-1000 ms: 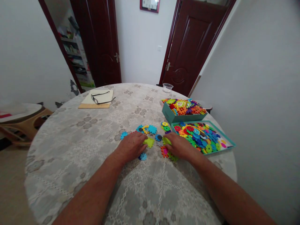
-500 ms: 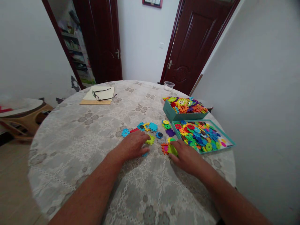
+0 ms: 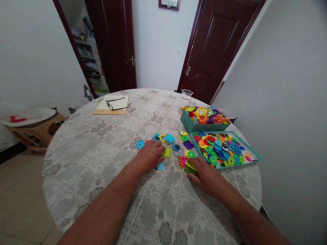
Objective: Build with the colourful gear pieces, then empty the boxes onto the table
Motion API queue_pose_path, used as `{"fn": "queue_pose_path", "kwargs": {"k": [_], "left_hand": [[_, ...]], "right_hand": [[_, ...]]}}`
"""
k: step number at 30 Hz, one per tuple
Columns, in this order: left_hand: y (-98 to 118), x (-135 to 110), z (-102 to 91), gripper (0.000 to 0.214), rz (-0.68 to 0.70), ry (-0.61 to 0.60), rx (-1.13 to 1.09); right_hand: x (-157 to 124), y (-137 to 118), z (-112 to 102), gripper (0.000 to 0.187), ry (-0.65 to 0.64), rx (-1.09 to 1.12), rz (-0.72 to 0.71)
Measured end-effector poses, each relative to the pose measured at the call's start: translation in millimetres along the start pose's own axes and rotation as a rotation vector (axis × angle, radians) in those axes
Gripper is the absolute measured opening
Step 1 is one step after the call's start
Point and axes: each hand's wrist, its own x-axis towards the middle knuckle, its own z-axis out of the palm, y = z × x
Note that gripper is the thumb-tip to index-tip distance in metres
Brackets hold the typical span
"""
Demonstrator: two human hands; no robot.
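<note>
My left hand (image 3: 150, 154) rests low on the table, thumb and fingertips closed at the left edge of a lime-green gear piece (image 3: 167, 152). A light blue gear (image 3: 159, 166) lies just below that thumb. To the right, my right hand (image 3: 204, 170) grips a green gear piece (image 3: 190, 166), its thumb along the lower side. That piece touches or overlaps an orange gear piece with a pink centre (image 3: 182, 162). Near the hands lie a grey piece (image 3: 178, 152), a blue gear with a dark centre (image 3: 176, 147) and a purple piece (image 3: 188, 145).
At right, a shallow teal tray (image 3: 255, 159) holds many round pieces, and behind it stands a teal box (image 3: 204, 127) of square ones. Glasses (image 3: 117, 103) lie on a pad at the far left. A clear plastic cup (image 3: 187, 94) stands at the back edge.
The view has shifted slightly. My left thumb has drawn up towards the fingers, uncovering more of the light blue gear. In my right hand, the green piece has tilted down flatter.
</note>
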Motion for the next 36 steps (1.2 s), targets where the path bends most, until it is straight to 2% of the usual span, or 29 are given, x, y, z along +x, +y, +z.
{"fn": "queue_pose_path", "kwargs": {"k": [6,10,13,18,20,23,25,28,31,33,36], "left_hand": [[-3,7,8.6,0.016,-0.014,0.001,0.075],[-8,5,2.8,0.025,-0.14,0.035,0.057],[-9,0,-7.9,0.028,-0.209,0.117,-0.046],[-10,-4,-13.3,0.025,-0.134,0.183,-0.312],[-10,-4,-9.2,0.024,-0.103,0.187,-0.373],[-11,-3,-3.1,0.021,-0.097,0.196,-0.429],[-11,-3,-2.6,0.02,-0.108,0.18,-0.463],[-8,-4,-7.3,0.023,-0.077,0.09,-0.502],[-4,-6,-12.6,0.027,-0.039,0.008,-0.544],[-2,-6,-13.2,0.029,-0.038,-0.01,-0.564],[-1,-5,-10.0,0.029,-0.054,-0.017,-0.581]], "right_hand": [[9,-3,-4,0.024,0.054,0.086,-0.027],[16,-8,-13,0.025,0.066,0.095,0.034],[21,-16,-25,0.023,0.064,0.159,0.014],[41,-36,-39,0.014,-0.022,0.318,-0.12],[53,-41,-33,0.007,-0.002,0.385,-0.093],[67,-46,-15,0.016,0.062,0.434,-0.03],[72,-46,-2,0.012,0.099,0.413,-0.029],[71,-44,12,0.004,0.16,0.362,-0.101],[69,-41,16,0.005,0.217,0.334,-0.135],[68,-41,17,0.011,0.231,0.358,-0.123],[68,-43,20,0.04,0.225,0.413,-0.131]]}}
